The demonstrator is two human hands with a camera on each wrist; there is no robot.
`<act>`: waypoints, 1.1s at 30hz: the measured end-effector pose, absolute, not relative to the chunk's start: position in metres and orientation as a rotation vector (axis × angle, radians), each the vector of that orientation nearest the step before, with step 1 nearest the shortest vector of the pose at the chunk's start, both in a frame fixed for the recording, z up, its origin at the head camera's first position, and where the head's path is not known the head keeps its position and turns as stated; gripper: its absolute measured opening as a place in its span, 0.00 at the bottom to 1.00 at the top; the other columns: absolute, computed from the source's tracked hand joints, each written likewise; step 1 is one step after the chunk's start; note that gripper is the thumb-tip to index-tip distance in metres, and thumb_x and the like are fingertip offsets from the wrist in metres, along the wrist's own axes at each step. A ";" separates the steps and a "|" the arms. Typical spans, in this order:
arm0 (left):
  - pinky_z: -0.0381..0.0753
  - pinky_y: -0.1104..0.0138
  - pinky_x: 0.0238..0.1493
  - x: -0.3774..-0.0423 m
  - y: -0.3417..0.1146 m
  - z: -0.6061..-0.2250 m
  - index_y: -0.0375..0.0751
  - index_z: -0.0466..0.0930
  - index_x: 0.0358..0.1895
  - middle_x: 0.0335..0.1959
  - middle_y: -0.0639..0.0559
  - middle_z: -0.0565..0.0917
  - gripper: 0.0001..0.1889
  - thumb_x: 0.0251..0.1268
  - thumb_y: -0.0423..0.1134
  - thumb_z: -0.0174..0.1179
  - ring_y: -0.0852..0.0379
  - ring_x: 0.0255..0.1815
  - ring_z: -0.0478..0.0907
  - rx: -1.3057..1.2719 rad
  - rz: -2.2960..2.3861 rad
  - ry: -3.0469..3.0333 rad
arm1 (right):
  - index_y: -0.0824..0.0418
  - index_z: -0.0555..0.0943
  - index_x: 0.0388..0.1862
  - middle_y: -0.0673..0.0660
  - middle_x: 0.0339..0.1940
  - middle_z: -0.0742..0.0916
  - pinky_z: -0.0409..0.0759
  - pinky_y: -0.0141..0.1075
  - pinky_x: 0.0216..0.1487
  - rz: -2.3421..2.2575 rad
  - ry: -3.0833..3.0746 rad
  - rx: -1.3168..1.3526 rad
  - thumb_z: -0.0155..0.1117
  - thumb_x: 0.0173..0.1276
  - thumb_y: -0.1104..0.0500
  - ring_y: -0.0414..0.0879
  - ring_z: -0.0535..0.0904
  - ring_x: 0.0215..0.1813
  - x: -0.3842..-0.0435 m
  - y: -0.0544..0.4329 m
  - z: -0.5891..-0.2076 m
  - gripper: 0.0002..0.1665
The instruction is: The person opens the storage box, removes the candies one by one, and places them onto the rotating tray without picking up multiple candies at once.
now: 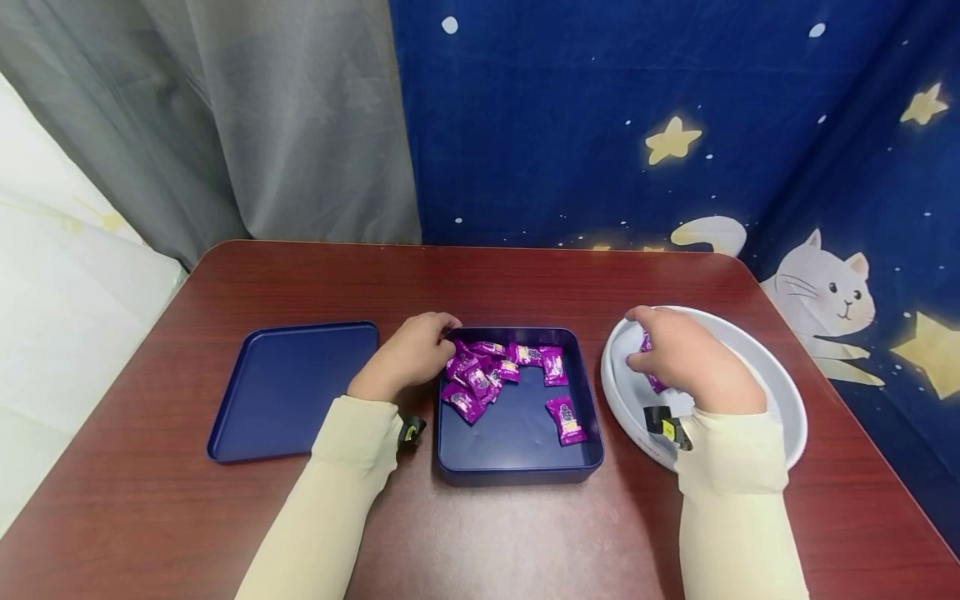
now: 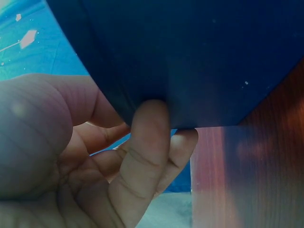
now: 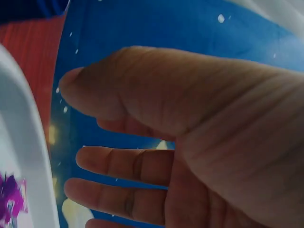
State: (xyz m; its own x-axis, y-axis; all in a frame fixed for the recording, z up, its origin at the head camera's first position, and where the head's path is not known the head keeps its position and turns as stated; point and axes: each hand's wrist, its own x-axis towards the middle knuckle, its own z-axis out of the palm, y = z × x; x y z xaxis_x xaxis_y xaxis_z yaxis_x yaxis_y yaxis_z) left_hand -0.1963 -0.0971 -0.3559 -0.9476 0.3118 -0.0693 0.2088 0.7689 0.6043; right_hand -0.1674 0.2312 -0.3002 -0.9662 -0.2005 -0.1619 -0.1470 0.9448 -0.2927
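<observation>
A dark blue rectangular box [image 1: 487,454] stands mid-table with several purple wrapped candies [image 1: 476,375] inside, most heaped at its far left. My left hand [image 1: 408,354] grips the box's left wall near the far corner; in the left wrist view a finger [image 2: 151,137] presses on the wall's outer face. Over a round white tray [image 1: 783,400] on the right hovers my right hand [image 1: 697,358], thumb and fingers apart and holding nothing. Below it, partly hidden by the hand, lies purple candy [image 1: 656,382] in the tray, also visible at the lower left of the right wrist view.
To the left of the box lies a flat dark blue lid [image 1: 288,400] with a raised rim. All of it rests on a reddish-brown wooden table [image 1: 480,283]. Behind the table hang a grey curtain [image 1: 315,125] and a blue one [image 1: 555,125] with stars.
</observation>
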 end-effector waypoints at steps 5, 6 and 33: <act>0.73 0.51 0.64 -0.197 -0.096 -0.358 0.35 0.76 0.63 0.59 0.39 0.78 0.19 0.70 0.32 0.54 0.44 0.57 0.75 0.402 0.936 2.792 | 0.70 0.70 0.68 0.73 0.62 0.77 0.79 0.55 0.54 -0.376 2.920 -0.303 0.70 0.62 0.61 0.64 0.79 0.53 -0.164 0.213 -0.297 0.37; 0.73 0.51 0.64 -0.197 -0.096 -0.358 0.35 0.76 0.63 0.59 0.39 0.78 0.19 0.70 0.32 0.54 0.44 0.57 0.75 0.402 0.937 2.791 | 0.70 0.70 0.68 0.73 0.63 0.77 0.78 0.56 0.56 -0.370 2.919 -0.304 0.70 0.62 0.61 0.65 0.78 0.55 -0.163 0.210 -0.297 0.37; 0.73 0.51 0.63 -0.198 -0.096 -0.360 0.35 0.75 0.63 0.60 0.39 0.77 0.20 0.70 0.32 0.54 0.44 0.57 0.75 0.409 0.930 2.800 | 0.68 0.73 0.66 0.66 0.56 0.82 0.76 0.54 0.60 -0.343 2.890 -0.471 0.73 0.61 0.59 0.59 0.78 0.58 -0.160 0.164 -0.307 0.35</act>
